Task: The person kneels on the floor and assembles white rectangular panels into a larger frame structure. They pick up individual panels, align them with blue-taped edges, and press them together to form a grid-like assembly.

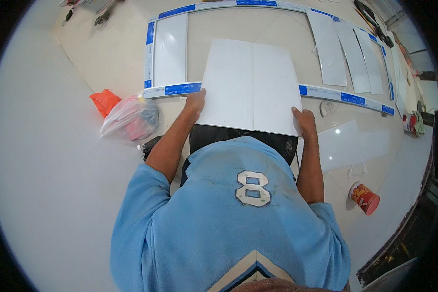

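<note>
In front of me I hold a broad white panel (228,87) with a lengthwise seam down it; whether it is one piece or two side by side I cannot tell. My left hand (195,102) grips its left edge, and my right hand (304,121) has hold of its lower right edge, thumb on top. Beneath and beyond the panel, a long rectangular frame (182,89) wrapped in blue-and-white film lies on the floor. The panel hides part of the frame's near bar. Inside the frame are a white strip (170,48) at the left and several more strips (327,53) at the right.
Left of me sit plastic bags (131,119) and an orange bag (105,101), with a dark bottle-like item (151,146) nearby. To the right are clear sheets (340,146) on the pale tiled floor and a red tub (364,198) on its side. Dark cables or tools (372,22) lie far right.
</note>
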Available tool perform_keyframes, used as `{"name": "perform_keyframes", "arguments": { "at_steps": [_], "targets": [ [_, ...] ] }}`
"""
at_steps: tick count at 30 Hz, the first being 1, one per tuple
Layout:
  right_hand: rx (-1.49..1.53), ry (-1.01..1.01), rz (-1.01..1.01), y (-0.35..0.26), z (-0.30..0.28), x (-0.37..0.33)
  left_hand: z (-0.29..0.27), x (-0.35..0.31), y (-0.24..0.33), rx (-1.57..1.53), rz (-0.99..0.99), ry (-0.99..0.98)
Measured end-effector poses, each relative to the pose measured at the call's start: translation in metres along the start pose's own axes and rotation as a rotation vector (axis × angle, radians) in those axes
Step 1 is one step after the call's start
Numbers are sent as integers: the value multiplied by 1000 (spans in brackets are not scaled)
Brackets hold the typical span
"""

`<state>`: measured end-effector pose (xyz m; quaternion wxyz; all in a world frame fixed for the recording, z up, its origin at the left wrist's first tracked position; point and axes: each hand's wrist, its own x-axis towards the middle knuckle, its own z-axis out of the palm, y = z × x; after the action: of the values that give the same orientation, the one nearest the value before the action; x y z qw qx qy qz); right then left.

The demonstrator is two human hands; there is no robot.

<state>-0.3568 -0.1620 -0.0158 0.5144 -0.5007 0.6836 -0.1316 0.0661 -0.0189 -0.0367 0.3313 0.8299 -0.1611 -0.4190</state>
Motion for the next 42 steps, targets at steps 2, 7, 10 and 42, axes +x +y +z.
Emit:
{"name": "perform_keyframes", "arguments": {
  "at_steps": [2,7,10,42],
  "targets": [
    [-14,-16,-17,3,2,4,2,3,-3,-27,-13,19],
    [-459,-17,-192,23,5,19,-1,9,-12,-13,31,-67],
    [-309,150,-106,29,8,19,0,7,-13,-212,49,-90],
    [64,257,-171,-10,-10,-30,-24,-19,41,-193,260,-155]
  ]
}}
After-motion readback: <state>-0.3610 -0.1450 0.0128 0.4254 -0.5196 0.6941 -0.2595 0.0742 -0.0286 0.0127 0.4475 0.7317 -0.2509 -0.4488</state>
